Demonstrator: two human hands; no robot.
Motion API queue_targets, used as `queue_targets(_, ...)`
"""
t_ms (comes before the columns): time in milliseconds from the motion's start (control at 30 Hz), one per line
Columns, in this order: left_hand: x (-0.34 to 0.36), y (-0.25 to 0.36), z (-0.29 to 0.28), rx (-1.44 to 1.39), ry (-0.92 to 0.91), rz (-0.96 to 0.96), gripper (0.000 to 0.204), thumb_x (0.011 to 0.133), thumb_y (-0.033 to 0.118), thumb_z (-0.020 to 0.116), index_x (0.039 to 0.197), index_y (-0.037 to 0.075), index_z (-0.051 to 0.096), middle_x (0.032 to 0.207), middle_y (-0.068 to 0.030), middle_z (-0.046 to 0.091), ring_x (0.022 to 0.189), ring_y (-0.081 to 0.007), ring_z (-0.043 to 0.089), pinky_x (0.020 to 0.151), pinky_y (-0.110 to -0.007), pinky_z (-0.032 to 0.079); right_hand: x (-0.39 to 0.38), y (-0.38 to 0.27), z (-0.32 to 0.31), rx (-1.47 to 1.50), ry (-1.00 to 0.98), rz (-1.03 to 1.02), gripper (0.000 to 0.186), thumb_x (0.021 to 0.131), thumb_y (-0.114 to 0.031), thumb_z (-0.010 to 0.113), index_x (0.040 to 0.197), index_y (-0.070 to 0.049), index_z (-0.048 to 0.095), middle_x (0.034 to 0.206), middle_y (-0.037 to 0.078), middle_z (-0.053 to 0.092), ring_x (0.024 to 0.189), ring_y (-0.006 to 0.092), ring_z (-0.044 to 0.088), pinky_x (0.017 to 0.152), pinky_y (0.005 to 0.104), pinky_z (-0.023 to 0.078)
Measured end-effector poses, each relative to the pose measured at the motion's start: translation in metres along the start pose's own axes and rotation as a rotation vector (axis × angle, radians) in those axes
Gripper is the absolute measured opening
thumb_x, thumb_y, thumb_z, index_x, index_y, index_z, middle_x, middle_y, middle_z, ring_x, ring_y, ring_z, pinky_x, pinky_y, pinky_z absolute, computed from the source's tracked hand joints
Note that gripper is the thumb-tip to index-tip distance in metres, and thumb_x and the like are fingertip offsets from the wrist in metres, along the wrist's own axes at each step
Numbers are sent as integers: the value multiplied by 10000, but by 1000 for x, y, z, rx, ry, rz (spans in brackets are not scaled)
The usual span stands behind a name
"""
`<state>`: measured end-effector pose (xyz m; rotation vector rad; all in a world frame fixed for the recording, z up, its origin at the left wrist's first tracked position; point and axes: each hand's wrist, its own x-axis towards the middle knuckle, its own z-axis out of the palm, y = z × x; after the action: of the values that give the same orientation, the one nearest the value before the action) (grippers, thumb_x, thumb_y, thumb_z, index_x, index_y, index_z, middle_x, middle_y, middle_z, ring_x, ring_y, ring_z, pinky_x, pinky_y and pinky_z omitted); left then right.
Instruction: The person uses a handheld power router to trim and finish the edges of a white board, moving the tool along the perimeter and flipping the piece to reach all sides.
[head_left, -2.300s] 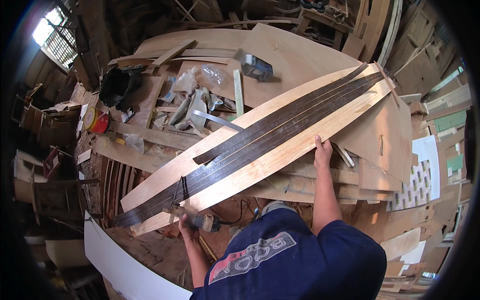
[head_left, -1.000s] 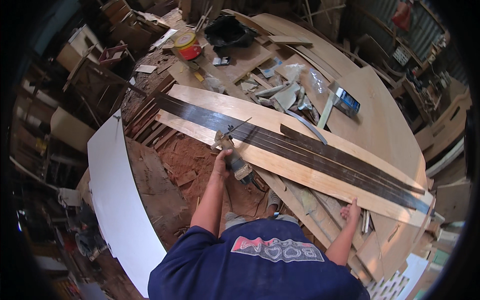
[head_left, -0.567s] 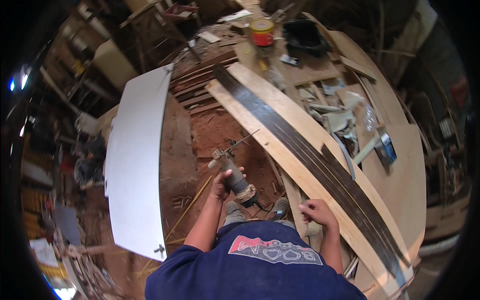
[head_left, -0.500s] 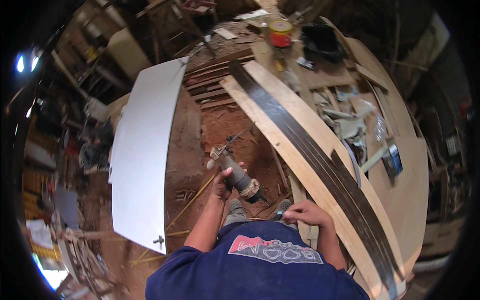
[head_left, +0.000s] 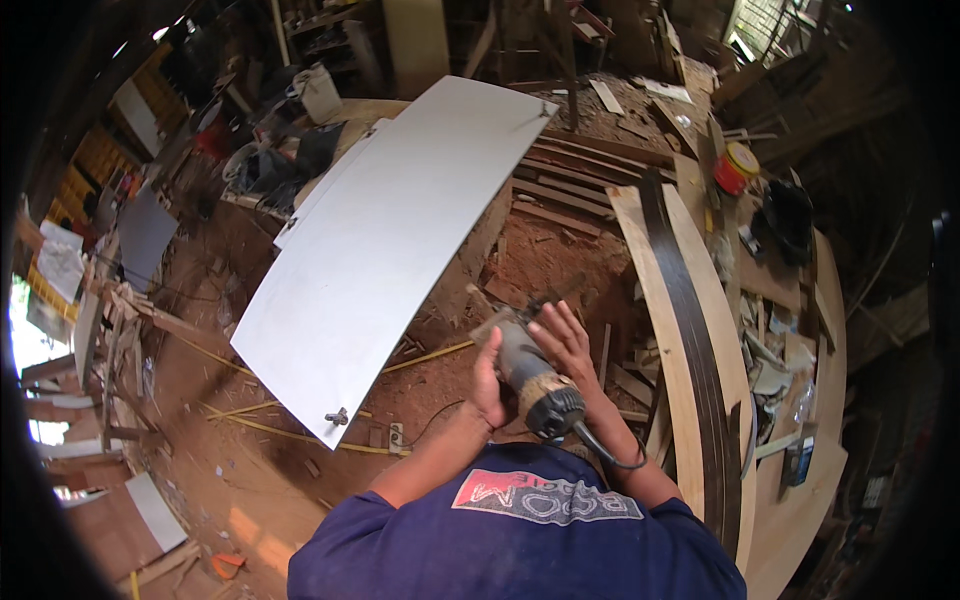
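Between a large white panel (head_left: pixel 395 250) at left and a long pale board with dark stripes (head_left: pixel 688 300) at right, the grey power tool (head_left: pixel 527 368) is held in the left grip (head_left: pixel 487 382), while the right grip (head_left: pixel 568 346) is wide, fingers outstretched along its other side. Past the board sit a black container (head_left: pixel 788 216), contents too dark to tell, and a smaller yellow-topped red tub (head_left: pixel 732 176).

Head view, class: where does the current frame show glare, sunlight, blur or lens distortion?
In the head view, the bright opening at far left is washed out; in the head view, an orange-tinted sunlit patch lies on the floor, lower left; in the head view, the front end of the corded power tool looks blurred; the head view's fisheye picture fades to black at its corners.
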<state>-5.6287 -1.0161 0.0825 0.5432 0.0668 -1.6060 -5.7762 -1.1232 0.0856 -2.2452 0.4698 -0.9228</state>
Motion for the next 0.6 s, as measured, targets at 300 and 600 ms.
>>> queue_targets(300,-21,95,-62,333,47,-115,789,957,773,523,1404,123,552,1165,-94,695,975,-203,708,812,-371,589,77,-47,82,161,4,-72,597,767,-219,878,1304,-54,679,1321,127,697,1262,288,664,1128,467,461)
queue_targets(600,-41,164,16,1767,-66,1263,671,810,287,873,1340,21,557,1158,-166,712,987,-298,737,905,-381,588,108,-5,88,149,12,147,484,776,-195,854,1193,-13,689,1155,139,728,1069,249,710,947,360,554)
